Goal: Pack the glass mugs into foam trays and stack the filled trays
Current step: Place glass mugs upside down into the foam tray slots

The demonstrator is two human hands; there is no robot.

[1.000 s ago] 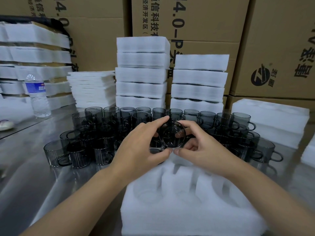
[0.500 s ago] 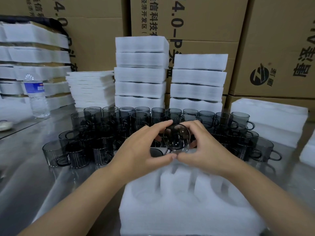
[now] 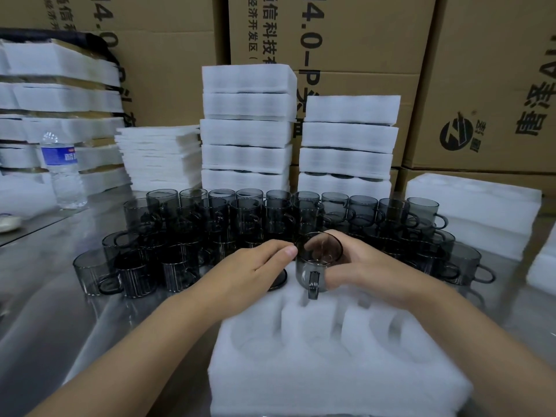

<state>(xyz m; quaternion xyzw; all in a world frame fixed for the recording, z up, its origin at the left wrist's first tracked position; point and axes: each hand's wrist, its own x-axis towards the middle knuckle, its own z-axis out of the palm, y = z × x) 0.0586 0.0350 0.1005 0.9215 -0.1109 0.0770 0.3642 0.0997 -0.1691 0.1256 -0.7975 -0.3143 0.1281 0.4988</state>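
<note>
Nearest me, below both wrists, lies the foam tray [image 3: 331, 377], white and soft, its round pockets blurred but seemingly unfilled on the near side. At its far edge the right hand [image 3: 373, 266] holds the mug [image 3: 319, 266]. The fingers [image 3: 340, 239] curl round the far wall, the thumb lies against the right side, and the handle points back toward me. The mug is upright, mouth up, low over a far pocket; I cannot tell whether its base touches the foam.

The left hand [image 3: 252, 266] lies palm down just left of the mug, with its thumb tip at the rim. Its other fingers are hidden, so I cannot say whether it grips or only steadies. Under that hand a dark rim [image 3: 279, 282] shows, probably another mug already seated.

The mug is smoked glass, which I would expect to be stiff, smooth and easy to chip, though light enough for one hand. A hold round the body looks safer than the rim or handle, and the handle probably has to line up with the pocket's slot. The foam will give a little.

Just beyond the fingers the loose mugs [image 3: 246, 212] crowd the steel bench [image 3: 60, 296], near enough to knock. Farther back stand stacks of filled trays [image 3: 246, 130], with flat foam sheets [image 3: 159, 155] to their left. A water bottle [image 3: 63, 170] is well off to the left, and cardboard boxes [image 3: 331, 34] are behind it all.
</note>
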